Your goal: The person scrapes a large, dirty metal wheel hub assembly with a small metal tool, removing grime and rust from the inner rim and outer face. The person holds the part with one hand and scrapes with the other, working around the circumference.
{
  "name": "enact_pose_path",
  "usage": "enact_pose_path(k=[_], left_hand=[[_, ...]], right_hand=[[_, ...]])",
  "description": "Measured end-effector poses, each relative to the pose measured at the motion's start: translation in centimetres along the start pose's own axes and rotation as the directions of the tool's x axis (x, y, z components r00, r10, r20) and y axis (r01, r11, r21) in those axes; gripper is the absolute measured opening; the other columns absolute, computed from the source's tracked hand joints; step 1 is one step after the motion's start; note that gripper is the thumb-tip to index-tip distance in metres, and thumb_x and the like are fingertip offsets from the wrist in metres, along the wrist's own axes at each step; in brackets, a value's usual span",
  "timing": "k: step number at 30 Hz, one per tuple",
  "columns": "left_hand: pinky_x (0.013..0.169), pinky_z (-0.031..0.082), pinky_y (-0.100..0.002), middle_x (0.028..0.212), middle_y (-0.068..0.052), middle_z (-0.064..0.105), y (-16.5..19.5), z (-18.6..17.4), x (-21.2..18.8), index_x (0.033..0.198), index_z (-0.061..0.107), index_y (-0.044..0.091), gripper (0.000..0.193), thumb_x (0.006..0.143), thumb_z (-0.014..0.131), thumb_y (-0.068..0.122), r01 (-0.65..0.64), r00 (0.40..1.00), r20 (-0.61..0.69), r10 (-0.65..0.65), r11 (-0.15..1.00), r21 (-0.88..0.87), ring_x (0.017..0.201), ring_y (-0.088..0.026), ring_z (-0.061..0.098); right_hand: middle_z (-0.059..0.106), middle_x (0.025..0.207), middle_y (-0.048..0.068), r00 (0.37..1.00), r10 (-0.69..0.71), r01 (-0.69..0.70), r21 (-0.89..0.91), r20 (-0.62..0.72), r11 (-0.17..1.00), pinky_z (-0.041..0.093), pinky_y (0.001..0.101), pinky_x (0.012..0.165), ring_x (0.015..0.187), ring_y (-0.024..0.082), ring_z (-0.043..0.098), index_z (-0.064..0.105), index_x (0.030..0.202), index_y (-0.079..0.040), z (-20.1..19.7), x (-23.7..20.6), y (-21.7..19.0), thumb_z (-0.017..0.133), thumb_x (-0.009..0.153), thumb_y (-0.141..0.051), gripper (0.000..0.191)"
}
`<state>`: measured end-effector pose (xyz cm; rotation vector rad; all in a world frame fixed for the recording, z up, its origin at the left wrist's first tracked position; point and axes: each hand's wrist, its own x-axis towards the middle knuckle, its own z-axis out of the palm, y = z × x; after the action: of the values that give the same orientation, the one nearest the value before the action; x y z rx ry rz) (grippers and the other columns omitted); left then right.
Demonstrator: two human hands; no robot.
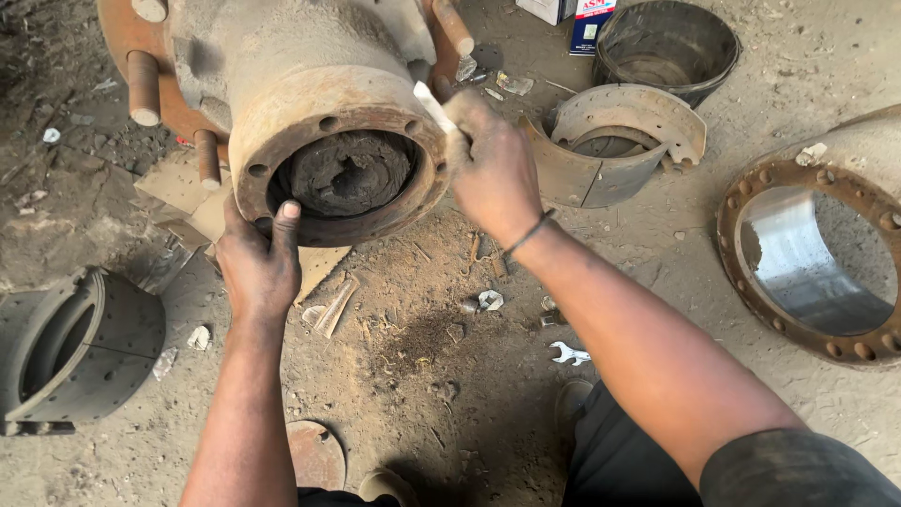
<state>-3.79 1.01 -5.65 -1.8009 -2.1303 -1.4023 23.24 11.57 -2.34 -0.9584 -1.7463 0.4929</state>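
Rusty wheel hub point(310, 113) upper centre on the dirt floor point(450, 394), left hand point(258, 263) clamped on its lower rim, right hand point(493, 169) closed round a pale scraper point(434, 105) at the flange; best kept flat, hub braced.

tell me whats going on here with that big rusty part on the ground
A person crouches over a rusty wheel hub lying on the dirt floor. The left hand grips the lower rim of its round opening, which is packed with dark grease. The right hand holds a small pale tool against the rim's upper right edge. Brake shoes, a black bucket, a wrench and a second hub lie around.
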Motion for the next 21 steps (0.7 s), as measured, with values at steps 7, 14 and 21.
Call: enact_pose_path(k=[7, 14, 21], left_hand=[[0.072, 0.054, -0.051, 0.076, -0.021, 0.069, 0.9, -0.8, 0.7, 0.145, 0.051, -0.003, 0.063, 0.103, 0.071, 0.040, 0.021, 0.999, 0.032, -0.027, 0.983, 0.185, 0.074, -0.041, 0.071], [0.068, 0.054, -0.053, 0.073, -0.021, 0.068, 1.6, -1.7, 1.4, 0.143, 0.053, -0.003, 0.067, 0.103, 0.066, 0.049, -0.108, 0.994, 0.058, 0.094, 0.937, 0.332, 0.071, -0.042, 0.070], [0.060, 0.054, -0.051, 0.066, -0.021, 0.067, 2.0, -2.7, 2.2, 0.141, 0.056, -0.004, 0.069, 0.098, 0.068, 0.049, -0.196, 0.981, 0.083, 0.178, 0.878, 0.436, 0.061, -0.041, 0.068]], right_hand=[[0.069, 0.084, 0.010, 0.985, 0.085, -0.115, 0.210, 0.148, 0.971, 0.060, 0.0374, 0.066, 0.074, 0.018, 0.071, 0.064, 0.102, -0.007, -1.3, -0.2, -2.4, 0.058, 0.097, 0.002, 0.011], [0.073, 0.108, 0.021, 0.965, -0.247, 0.256, -0.128, 0.084, 0.958, 0.059, 0.0419, 0.081, 0.094, 0.034, 0.075, 0.065, 0.127, -0.001, -4.0, 1.9, -3.3, 0.059, 0.096, 0.005, 0.032], [0.074, 0.099, 0.021, 0.963, -0.149, 0.225, -0.365, 0.223, 0.904, 0.057, 0.0467, 0.077, 0.084, 0.039, 0.072, 0.076, 0.116, -0.007, -5.3, 3.0, -1.5, 0.067, 0.092, -0.004, 0.026]])
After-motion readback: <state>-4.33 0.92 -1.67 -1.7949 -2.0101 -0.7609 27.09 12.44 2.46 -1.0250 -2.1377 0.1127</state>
